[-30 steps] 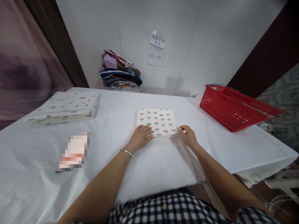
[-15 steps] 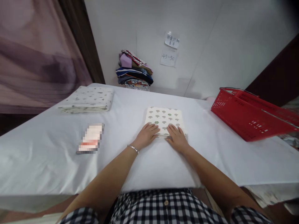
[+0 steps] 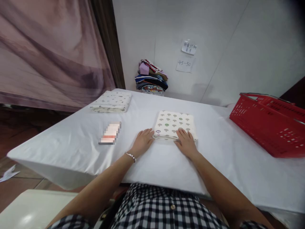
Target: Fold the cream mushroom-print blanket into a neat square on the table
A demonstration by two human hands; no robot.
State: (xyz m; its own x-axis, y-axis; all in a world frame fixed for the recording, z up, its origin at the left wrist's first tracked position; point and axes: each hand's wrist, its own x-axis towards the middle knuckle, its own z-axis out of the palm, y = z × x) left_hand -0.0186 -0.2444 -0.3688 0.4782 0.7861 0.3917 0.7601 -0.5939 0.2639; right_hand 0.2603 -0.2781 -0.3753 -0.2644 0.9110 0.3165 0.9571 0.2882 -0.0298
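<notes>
Folded white cloth rectangle (image 3: 172, 123) with grey mushroom print — left grip (image 3: 143, 141) just beside near-left corner, right grip (image 3: 187, 143) atop near-right edge — both unclenched.

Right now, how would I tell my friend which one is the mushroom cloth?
On the white-covered table, look between the red basket on the right and another folded cloth on the left. The mushroom cloth lies there, folded, with the person's right hand on its near edge. Of those two cloths, only this one shows green mushrooms among gray ones.
</notes>
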